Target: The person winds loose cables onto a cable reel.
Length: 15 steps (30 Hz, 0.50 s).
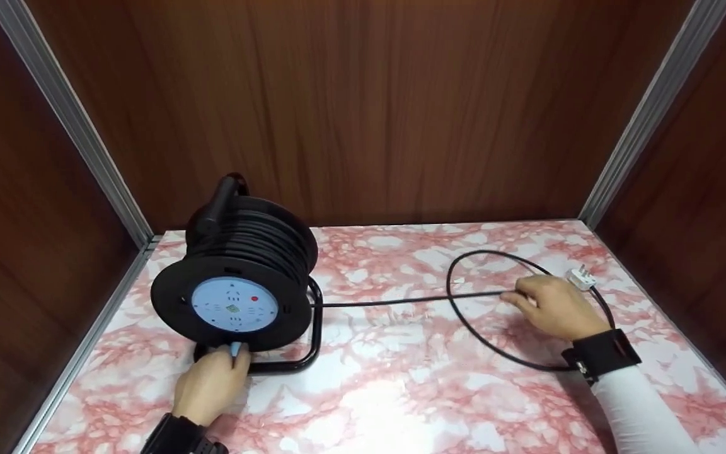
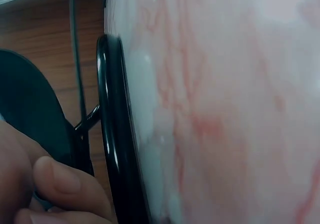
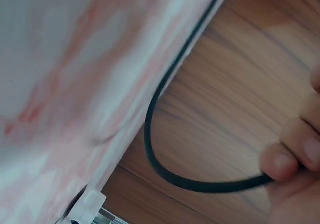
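Observation:
A black cable reel [image 1: 230,284] stands on the left of the table, its round light-blue socket panel [image 1: 235,304] tilted towards me. At the reel's lower rim, my left hand [image 1: 212,383] grips a small light-blue knob [image 1: 236,348], mostly hidden by the fingers. Black cable [image 1: 388,303] runs nearly straight from the reel to my right hand [image 1: 558,306], which pinches it between thumb and fingers. Past that hand the cable loops over the table to a white plug [image 1: 581,277]. In the right wrist view, the cable [image 3: 210,186] curves away from the curled fingers [image 3: 281,164].
The reel's black tubular stand [image 1: 293,364] rests on the red-and-white marbled tabletop [image 1: 363,391]. Brown wood-grain panels [image 1: 369,113] with metal corner strips [image 1: 67,113] enclose the back and both sides.

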Each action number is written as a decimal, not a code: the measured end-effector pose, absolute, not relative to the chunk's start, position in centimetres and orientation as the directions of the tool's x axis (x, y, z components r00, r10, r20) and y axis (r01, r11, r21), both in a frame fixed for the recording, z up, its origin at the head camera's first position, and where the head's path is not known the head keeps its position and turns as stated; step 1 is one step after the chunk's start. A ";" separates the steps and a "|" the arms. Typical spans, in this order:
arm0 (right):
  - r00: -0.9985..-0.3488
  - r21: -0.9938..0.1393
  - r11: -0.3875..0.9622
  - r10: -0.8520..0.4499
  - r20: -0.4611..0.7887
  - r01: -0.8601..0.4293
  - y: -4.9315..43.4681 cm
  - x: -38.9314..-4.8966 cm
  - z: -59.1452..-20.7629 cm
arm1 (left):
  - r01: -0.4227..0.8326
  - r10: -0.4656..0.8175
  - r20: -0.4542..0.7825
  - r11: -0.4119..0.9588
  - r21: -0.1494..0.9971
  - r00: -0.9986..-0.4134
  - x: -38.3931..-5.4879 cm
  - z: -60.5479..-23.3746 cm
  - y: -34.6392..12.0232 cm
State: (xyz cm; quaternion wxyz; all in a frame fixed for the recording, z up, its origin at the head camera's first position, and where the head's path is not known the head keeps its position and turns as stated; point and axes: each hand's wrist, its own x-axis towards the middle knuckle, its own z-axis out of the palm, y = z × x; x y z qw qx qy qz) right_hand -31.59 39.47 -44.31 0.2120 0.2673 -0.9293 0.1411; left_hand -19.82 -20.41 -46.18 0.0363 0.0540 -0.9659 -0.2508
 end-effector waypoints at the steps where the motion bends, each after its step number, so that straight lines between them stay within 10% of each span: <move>1: -0.787 -0.162 0.818 -0.448 0.424 -0.552 39.4 -31.6 -44.5 | -0.090 -0.127 0.042 0.868 0.489 -0.991 -19.8 -46.1 -20.6; 15: -0.759 -0.122 0.852 -0.379 0.529 -0.510 39.7 -31.4 -43.8 | -0.126 -0.191 0.085 0.865 0.486 -0.978 -18.9 -45.3 -22.8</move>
